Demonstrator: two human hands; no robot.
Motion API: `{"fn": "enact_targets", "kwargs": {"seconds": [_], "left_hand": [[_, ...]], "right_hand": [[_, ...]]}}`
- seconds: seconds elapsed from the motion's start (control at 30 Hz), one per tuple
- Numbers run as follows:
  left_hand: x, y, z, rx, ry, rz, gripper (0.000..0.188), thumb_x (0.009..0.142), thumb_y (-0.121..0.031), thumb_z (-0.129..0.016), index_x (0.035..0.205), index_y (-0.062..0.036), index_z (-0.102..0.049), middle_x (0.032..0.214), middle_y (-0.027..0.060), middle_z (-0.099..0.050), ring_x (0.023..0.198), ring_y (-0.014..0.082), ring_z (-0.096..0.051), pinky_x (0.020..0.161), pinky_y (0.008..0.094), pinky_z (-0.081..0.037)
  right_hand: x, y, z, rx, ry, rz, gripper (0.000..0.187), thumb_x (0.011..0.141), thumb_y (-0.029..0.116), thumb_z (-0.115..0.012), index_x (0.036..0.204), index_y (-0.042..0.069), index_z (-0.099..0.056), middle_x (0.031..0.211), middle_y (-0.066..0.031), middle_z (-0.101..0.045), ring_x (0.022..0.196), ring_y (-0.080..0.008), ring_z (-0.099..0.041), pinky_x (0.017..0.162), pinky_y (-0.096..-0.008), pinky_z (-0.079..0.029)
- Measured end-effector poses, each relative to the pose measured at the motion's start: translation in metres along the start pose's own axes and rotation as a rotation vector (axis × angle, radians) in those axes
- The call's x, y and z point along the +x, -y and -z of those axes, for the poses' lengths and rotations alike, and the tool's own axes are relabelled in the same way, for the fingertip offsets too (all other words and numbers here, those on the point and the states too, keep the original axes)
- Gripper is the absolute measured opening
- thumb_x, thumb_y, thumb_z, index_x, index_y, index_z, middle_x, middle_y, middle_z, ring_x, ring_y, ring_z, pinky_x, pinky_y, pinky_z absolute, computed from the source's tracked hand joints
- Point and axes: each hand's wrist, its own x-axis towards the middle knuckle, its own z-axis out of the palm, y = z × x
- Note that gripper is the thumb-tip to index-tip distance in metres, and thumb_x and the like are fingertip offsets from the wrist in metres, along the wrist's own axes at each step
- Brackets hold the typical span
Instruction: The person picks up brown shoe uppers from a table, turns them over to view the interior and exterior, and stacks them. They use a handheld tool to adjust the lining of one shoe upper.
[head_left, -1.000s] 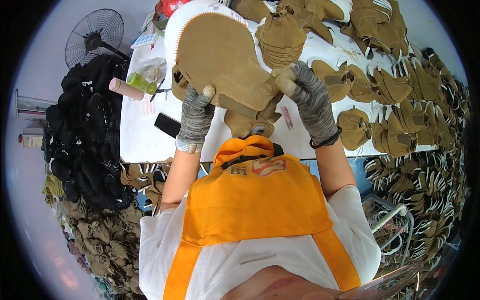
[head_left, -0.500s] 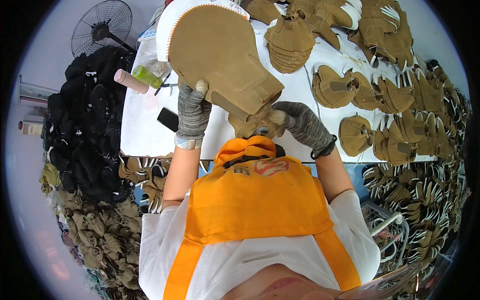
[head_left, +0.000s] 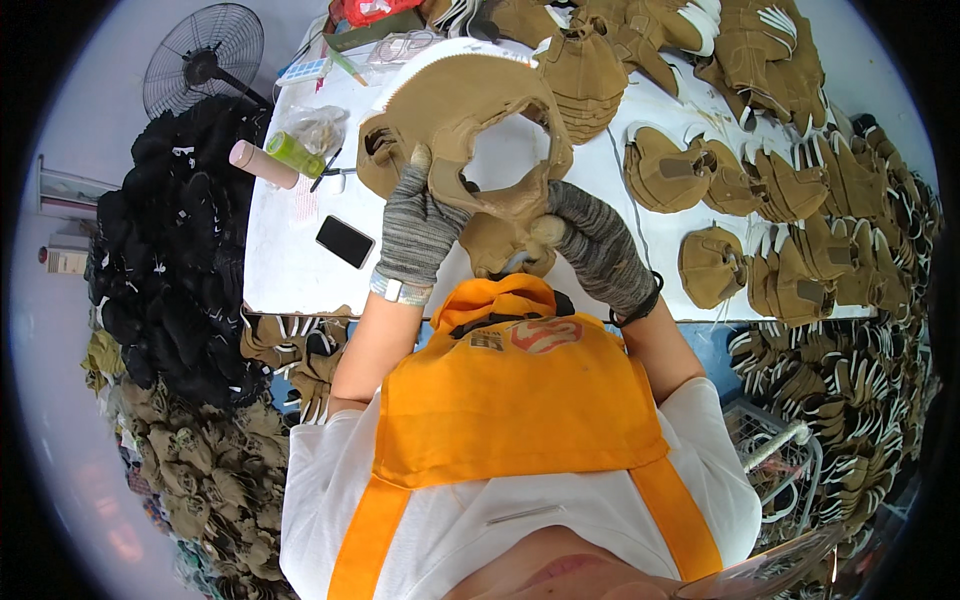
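Observation:
A brown suede shoe upper [head_left: 455, 95] with a white edge is held up above the white table, its round opening facing me. My left hand [head_left: 418, 235], in a grey knitted glove, is closed on its lower left part with the thumb on top. My right hand [head_left: 600, 245], gloved alike, pinches the rim at the lower right of the opening. Just below, between my hands, another brown suede piece [head_left: 490, 245] shows in front of my orange apron; whether it joins the held upper I cannot tell.
On the white table [head_left: 285, 270] lie a black phone [head_left: 345, 242], a pink cylinder [head_left: 262, 163] and a green container [head_left: 293, 153]. Stacked brown uppers [head_left: 710, 268] fill the right side. A black pile [head_left: 170, 280] and a fan [head_left: 202, 66] stand left.
The shoe upper has turned from its flat outer face to show its opening and inside, and sits lower. My left hand has moved right, toward my right hand.

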Motion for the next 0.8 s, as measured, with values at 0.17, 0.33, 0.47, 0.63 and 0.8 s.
{"fn": "enact_targets", "kwargs": {"seconds": [0.17,0.33,0.47,0.63,0.8], "left_hand": [[-0.020,0.005,-0.023,-0.201,0.185,0.171,0.047,0.099,-0.026,-0.046,0.137,-0.0008,-0.036,0.138,0.0189,-0.043,0.127,0.0307,-0.044,0.107,0.0493,-0.037],[-0.032,0.016,-0.036,-0.250,0.247,0.211,0.047,0.100,-0.023,-0.042,0.139,0.0012,-0.032,0.140,0.0225,-0.039,0.131,0.0325,-0.039,0.109,0.0488,-0.035],[-0.034,0.018,-0.035,-0.283,0.296,0.241,0.046,0.100,-0.023,-0.041,0.138,0.0020,-0.032,0.140,0.0227,-0.039,0.131,0.0326,-0.039,0.111,0.0489,-0.033],[-0.036,0.021,-0.038,-0.331,0.327,0.269,0.046,0.099,-0.020,-0.044,0.137,0.0029,-0.032,0.139,0.0227,-0.039,0.131,0.0325,-0.039,0.111,0.0491,-0.032],[-0.039,0.025,-0.036,0.008,0.266,0.157,0.051,0.098,-0.021,-0.047,0.140,0.0011,-0.029,0.139,0.0199,-0.038,0.129,0.0308,-0.041,0.107,0.0450,-0.039]], "right_hand": [[0.010,0.015,0.018,-0.108,-0.156,0.000,0.033,0.094,0.033,-0.058,0.103,0.002,-0.059,0.085,-0.0013,-0.058,0.079,-0.0130,-0.054,0.075,-0.0306,-0.047],[0.019,0.021,0.024,0.889,-0.207,-0.165,0.031,0.095,0.032,-0.056,0.103,0.002,-0.057,0.075,0.0016,-0.051,0.068,-0.0123,-0.050,0.076,-0.0336,-0.048],[0.016,0.020,0.030,0.931,-0.221,-0.163,0.027,0.097,0.029,-0.052,0.102,0.003,-0.056,0.077,0.0004,-0.050,0.066,-0.0126,-0.047,0.074,-0.0356,-0.043],[0.017,0.024,0.033,0.998,-0.180,-0.106,0.022,0.098,0.028,-0.050,0.103,0.007,-0.056,0.079,-0.0002,-0.050,0.065,-0.0125,-0.046,0.073,-0.0345,-0.043],[0.022,-0.008,0.041,0.246,-0.643,0.042,0.044,0.092,0.040,-0.058,0.119,0.006,-0.052,0.102,-0.0058,-0.055,0.091,-0.0166,-0.056,0.089,-0.0358,-0.046]]}}
